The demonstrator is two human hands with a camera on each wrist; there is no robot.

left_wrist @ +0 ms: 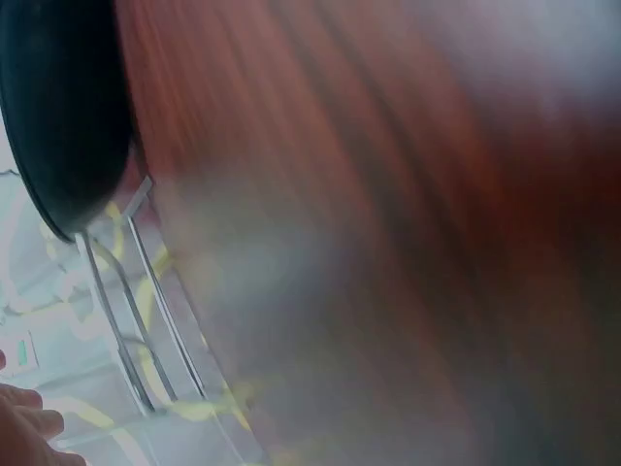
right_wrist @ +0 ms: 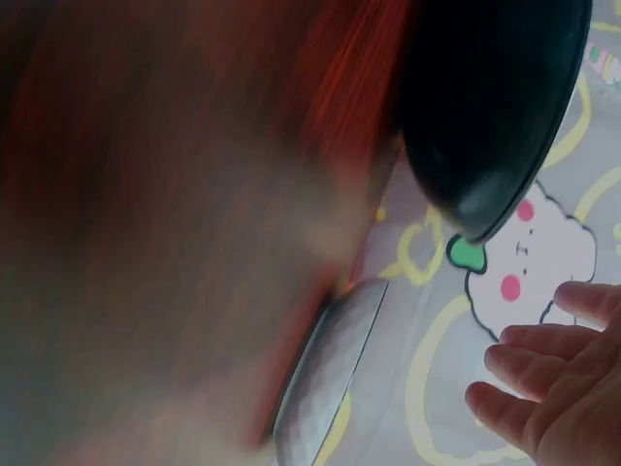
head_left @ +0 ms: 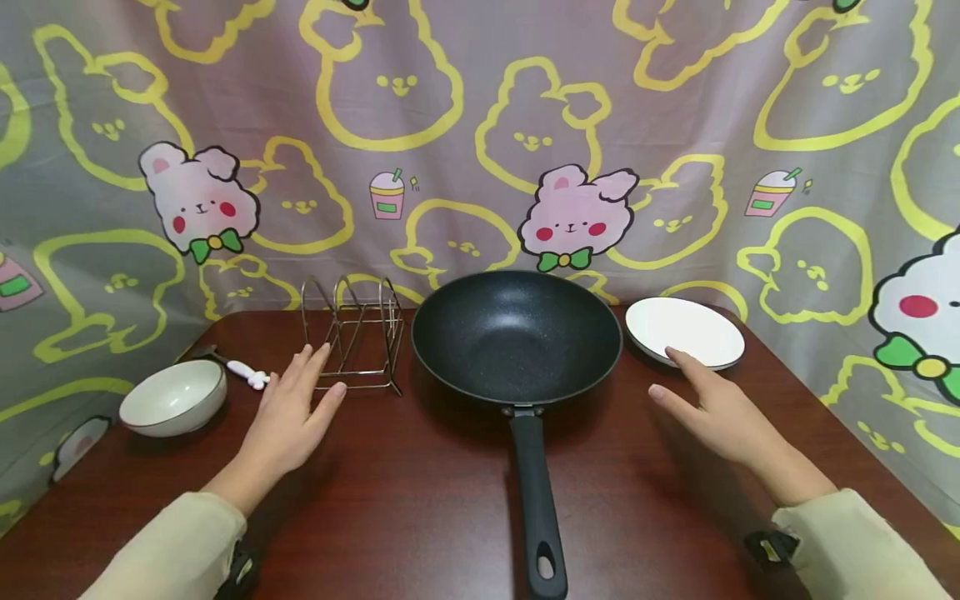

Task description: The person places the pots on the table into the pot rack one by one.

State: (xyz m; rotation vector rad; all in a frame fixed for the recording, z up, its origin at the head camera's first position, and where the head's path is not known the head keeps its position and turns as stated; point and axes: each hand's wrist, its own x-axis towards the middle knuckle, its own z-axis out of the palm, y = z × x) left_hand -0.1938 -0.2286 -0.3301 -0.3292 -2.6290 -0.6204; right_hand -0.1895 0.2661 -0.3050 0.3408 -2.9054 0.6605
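Note:
A black wok (head_left: 517, 346) stands mid-table, its long handle (head_left: 536, 500) pointing toward me. My left hand (head_left: 288, 421) hovers over the table with fingers extended and nothing in it, in front of a wire rack (head_left: 352, 385). To the right, my right hand (head_left: 720, 412) is held the same way, thumb apart and palm bare; its fingertips overlap the near rim of a white dish (head_left: 682, 329) in the head view. The left wrist view catches just the fingers (left_wrist: 29, 422) at its lower left corner. More of the right hand's fingers (right_wrist: 543, 369) appear in the right wrist view.
A cream bowl (head_left: 174, 400) sits at the left edge of the dark wooden table (head_left: 420, 517). Behind it lies a utensil with a white handle (head_left: 246, 372), its dark end partly hidden by the bowl. A patterned curtain (head_left: 450, 125) hangs behind the table.

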